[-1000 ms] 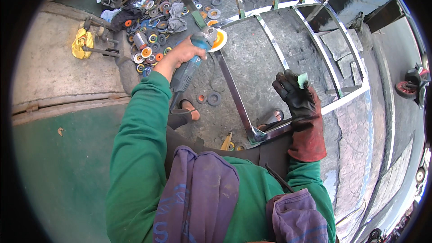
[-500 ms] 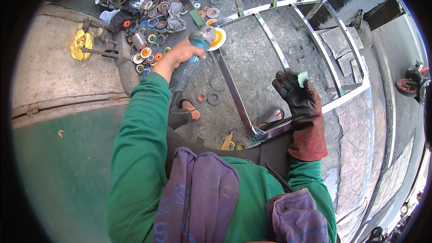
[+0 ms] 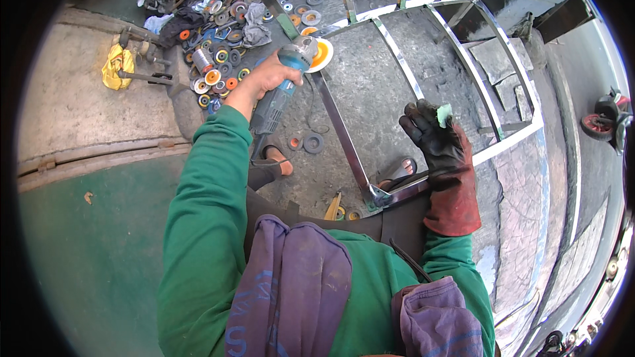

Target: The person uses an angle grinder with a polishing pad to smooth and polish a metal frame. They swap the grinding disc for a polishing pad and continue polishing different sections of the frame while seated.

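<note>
My bare left hand (image 3: 270,74) is wrapped round the head end of a blue-grey angle grinder (image 3: 268,111). The grinder carries a white disc with an orange-yellow centre (image 3: 322,56), close to the upper end of a dark shiny bar. That bar is part of a welded metal frame (image 3: 405,69) with several polished cross bars. Over the frame's near right side is my right hand (image 3: 444,158), in a sooty black and red glove. Its fingers are curled, with a pale green lump (image 3: 444,115) held at the thumb side.
Many used grinding and polishing discs (image 3: 221,56) lie heaped at the upper left, with rags among them. A yellow bag (image 3: 119,66) sits on the concrete ledge. Two loose discs (image 3: 313,143) lie near my sandalled foot (image 3: 278,160). A red-rimmed wheel (image 3: 597,127) stands far right.
</note>
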A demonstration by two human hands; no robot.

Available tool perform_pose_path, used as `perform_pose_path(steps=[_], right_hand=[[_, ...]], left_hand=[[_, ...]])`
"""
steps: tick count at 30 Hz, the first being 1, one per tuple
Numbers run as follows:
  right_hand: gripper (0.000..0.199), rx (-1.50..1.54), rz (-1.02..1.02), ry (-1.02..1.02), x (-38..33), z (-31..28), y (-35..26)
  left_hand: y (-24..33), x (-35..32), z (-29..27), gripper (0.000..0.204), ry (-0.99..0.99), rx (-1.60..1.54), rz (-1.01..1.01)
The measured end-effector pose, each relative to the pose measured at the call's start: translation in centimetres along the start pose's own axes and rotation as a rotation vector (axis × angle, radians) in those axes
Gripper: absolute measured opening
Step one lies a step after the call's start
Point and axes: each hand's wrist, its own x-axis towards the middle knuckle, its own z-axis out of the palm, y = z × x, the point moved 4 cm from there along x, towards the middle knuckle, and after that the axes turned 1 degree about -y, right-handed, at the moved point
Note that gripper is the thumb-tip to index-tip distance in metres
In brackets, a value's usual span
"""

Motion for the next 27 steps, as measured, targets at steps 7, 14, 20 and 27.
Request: perform_pose_path(steps=[7, 14, 20, 27], right_hand=[[0.084, 0.024, 0.005, -0.021, 0.0, -0.4, 0.0], [0.081, 0.019, 0.023, 0.047, 0.0, -0.2, 0.0], [0.079, 0.026, 0.021, 0.012, -0.1, -0.3, 0.1], [0.063, 0.099, 0.023, 0.055, 0.3, -0.9, 0.1]], left_hand=[[0.0, 0.2, -0.1, 0.094, -0.001, 0.0, -0.006], [0.0, -0.1, 0.0, 0.09, 0.034, -0.019, 0.001], [0.7, -0.2, 0.4, 0.095, -0.016, -0.002, -0.003], [0.2, 0.1, 0.5, 0.086, 0.009, -0.006, 0.018]])
